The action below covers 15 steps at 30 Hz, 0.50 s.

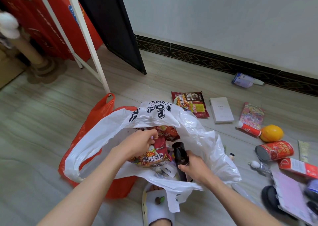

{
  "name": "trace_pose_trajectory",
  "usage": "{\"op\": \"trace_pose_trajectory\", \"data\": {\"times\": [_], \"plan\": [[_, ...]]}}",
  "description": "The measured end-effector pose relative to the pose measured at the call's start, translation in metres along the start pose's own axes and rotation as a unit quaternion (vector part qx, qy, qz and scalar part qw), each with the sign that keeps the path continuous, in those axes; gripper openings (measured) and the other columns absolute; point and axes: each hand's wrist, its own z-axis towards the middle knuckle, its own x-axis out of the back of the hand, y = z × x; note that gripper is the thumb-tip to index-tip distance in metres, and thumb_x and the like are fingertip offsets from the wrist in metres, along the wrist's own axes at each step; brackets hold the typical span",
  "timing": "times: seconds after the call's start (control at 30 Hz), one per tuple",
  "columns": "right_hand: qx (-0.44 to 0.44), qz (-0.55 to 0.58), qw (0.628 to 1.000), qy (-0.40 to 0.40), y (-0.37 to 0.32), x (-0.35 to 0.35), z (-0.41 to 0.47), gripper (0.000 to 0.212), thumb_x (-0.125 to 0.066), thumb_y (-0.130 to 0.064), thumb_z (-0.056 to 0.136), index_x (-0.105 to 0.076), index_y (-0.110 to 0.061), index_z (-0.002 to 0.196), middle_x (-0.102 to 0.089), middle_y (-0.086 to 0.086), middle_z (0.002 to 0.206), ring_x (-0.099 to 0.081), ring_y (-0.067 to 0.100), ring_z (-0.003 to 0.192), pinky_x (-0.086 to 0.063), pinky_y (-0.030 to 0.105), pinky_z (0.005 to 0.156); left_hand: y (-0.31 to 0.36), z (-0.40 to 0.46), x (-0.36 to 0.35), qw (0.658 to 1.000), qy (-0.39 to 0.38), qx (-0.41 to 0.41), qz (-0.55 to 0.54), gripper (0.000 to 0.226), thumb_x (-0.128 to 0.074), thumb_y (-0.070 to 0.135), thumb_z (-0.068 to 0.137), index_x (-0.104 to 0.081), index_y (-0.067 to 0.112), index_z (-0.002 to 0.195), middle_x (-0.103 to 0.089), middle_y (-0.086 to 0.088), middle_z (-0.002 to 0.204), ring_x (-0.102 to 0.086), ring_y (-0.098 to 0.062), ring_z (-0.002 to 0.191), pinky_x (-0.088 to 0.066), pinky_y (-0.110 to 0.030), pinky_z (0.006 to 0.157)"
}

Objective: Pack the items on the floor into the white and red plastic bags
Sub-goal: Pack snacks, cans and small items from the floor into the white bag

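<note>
Both hands inside the open white plastic bag [189,127].
Right hand [195,168] grips a dark cylindrical bottle [179,157]; left hand [139,142] pinches a red noodle packet [153,154] beside it.

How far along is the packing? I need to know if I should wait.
Partly done: noodle packets lie inside the white bag. In hand: the right hand lowers a dark bottle in; the left hand pinches a packet. Left: red can, white box, yellow ball; the red bag looks unused.
</note>
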Motion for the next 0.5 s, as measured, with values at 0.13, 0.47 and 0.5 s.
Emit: {"op": "trace_pose_trajectory", "data": {"times": [0.13, 0.47, 0.5], "plan": [[0.001, -0.001, 1.0, 0.016, 0.002, 0.001, -0.004, 0.04, -0.06, -0.02, 0.083, -0.047, -0.013, 0.12, -0.063, 0.011, 0.112, -0.059, 0.029, 0.103, -0.046, 0.031, 0.08, 0.008, -0.004, 0.002, 0.998, -0.061, -0.02, -0.017, 0.018, -0.041, 0.014, 0.096, -0.043, 0.028, 0.085, -0.05, 0.013, 0.077, -0.05, -0.015, 0.078, -0.036, -0.028, 0.064], [0.128, -0.096, 0.985, 0.064, -0.001, 0.018, -0.026, 0.043, -0.042, -0.018, 0.095, -0.036, -0.017, 0.138, -0.049, 0.006, 0.135, -0.048, 0.022, 0.123, -0.039, 0.032, 0.102, 0.007, 0.018, -0.031, 0.989, 0.146, 0.037, -0.008, 0.024, -0.048, 0.01, 0.09, -0.06, 0.023, 0.106, -0.067, 0.004, 0.104, -0.06, -0.016, 0.095, -0.051, -0.036, 0.076], [0.157, -0.112, 0.978, 0.077, -0.004, 0.021, -0.028, 0.042, -0.041, -0.019, 0.096, -0.037, -0.017, 0.137, -0.049, 0.003, 0.136, -0.048, 0.02, 0.123, -0.039, 0.03, 0.102, 0.008, 0.02, -0.033, 0.984, 0.172, 0.035, -0.022, 0.023, -0.048, 0.013, 0.091, -0.059, 0.022, 0.109, -0.066, 0.002, 0.106, -0.06, -0.018, 0.097, -0.051, -0.037, 0.078]]}}
